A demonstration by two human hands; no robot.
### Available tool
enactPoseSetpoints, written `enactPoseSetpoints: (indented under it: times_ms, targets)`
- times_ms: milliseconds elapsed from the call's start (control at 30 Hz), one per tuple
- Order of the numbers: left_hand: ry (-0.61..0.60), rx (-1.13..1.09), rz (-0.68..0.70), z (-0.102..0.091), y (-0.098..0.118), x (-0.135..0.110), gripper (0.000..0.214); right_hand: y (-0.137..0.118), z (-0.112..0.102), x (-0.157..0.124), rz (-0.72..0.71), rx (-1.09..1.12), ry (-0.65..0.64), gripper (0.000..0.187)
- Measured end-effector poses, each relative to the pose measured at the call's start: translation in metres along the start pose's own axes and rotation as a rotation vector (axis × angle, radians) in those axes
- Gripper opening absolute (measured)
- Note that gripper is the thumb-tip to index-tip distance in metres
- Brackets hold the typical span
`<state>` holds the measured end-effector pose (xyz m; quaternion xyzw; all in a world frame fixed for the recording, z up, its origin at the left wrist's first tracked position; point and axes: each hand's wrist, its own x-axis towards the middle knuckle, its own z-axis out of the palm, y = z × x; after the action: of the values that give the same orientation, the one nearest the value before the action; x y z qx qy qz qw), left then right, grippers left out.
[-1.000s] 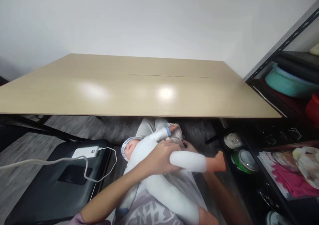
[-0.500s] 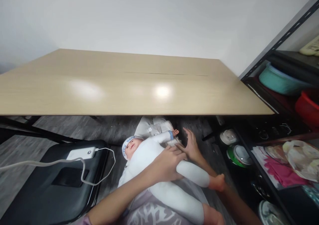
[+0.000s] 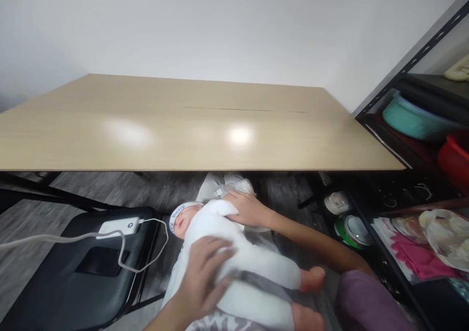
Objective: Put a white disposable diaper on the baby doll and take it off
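Note:
A baby doll [image 3: 223, 233] in a white suit and a white cap with blue lettering lies on its back across the lap. Its head points left and its bare feet point right. My right hand [image 3: 249, 209] is wrapped round the doll's arm, hiding the doll's hand. Over the doll's belly and near hip is my left hand [image 3: 207, 272], fingers apart and slightly blurred, with nothing gripped. Patterned purple-grey cloth [image 3: 227, 322] shows under the doll's legs.
A wooden table [image 3: 205, 140] stands ahead, its front edge above the doll. At left, a black chair [image 3: 44, 277] bears a white power bank [image 3: 119, 227] with a cable and a dark phone [image 3: 102, 261]. A shelf at right holds a teal basin [image 3: 417, 118] and a red basin [image 3: 454, 157].
My right hand has moved up and left onto the doll's arm. My left hand has left the doll's raised leg and shifted down and left to its belly. The leg has lowered.

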<state>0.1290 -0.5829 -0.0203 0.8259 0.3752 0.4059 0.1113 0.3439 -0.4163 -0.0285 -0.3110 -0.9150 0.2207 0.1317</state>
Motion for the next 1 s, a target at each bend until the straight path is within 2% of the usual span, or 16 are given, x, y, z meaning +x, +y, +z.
enactPoseSetpoints:
  times_ms: [33, 67, 167, 233, 267, 300, 367, 467, 567, 667, 767, 833, 900, 1000]
  targets:
    - [0.179, 0.042, -0.086, -0.003, -0.006, -0.026, 0.034, -0.008, -0.004, -0.003, 0.005, 0.028, 0.028, 0.03]
    - [0.291, 0.093, -0.196, -0.006, -0.011, -0.051, 0.033, -0.015, -0.007, -0.007, 0.009, 0.057, 0.055, 0.032]
    - [0.244, 0.088, -0.659, -0.008, -0.022, -0.109, 0.048, -0.033, -0.016, -0.02, 0.014, 0.158, 0.16, 0.037]
    - [0.137, -0.023, -0.911, -0.009, -0.024, -0.12, 0.059, -0.04, -0.022, -0.028, 0.028, 0.238, 0.268, 0.038]
    - [0.078, -0.088, -0.974, -0.011, -0.025, -0.117, 0.063, -0.043, -0.026, -0.033, 0.04, 0.271, 0.33, 0.037]
    - [0.027, -0.141, -0.989, -0.014, -0.027, -0.108, 0.065, -0.044, -0.03, -0.037, 0.052, 0.295, 0.395, 0.036]
    - [-0.047, -0.188, -0.929, -0.025, -0.034, -0.077, 0.062, -0.045, -0.044, -0.045, 0.076, 0.302, 0.511, 0.033]
    - [-0.072, -0.129, -0.774, -0.046, -0.048, -0.012, 0.054, -0.036, -0.075, -0.057, 0.156, 0.209, 0.623, 0.028]
    - [-0.158, -0.021, -0.651, -0.06, -0.069, 0.059, 0.059, -0.012, -0.111, -0.065, 0.276, 0.041, 0.666, 0.023]
    - [-0.238, 0.016, -0.547, -0.06, -0.099, 0.124, 0.063, 0.027, -0.136, -0.064, 0.359, -0.12, 0.68, 0.019]
    - [-0.293, -0.001, -0.487, -0.05, -0.137, 0.177, 0.064, 0.072, -0.144, -0.057, 0.403, -0.246, 0.647, 0.024]
    - [-0.339, 0.004, -0.484, -0.045, -0.161, 0.202, 0.063, 0.099, -0.142, -0.051, 0.41, -0.287, 0.617, 0.029]
    - [-0.369, 0.032, -0.49, -0.043, -0.18, 0.218, 0.06, 0.12, -0.137, -0.045, 0.418, -0.297, 0.609, 0.033]
    - [-0.337, 0.162, -0.478, -0.044, -0.2, 0.229, 0.063, 0.145, -0.131, -0.038, 0.447, -0.298, 0.639, 0.038]
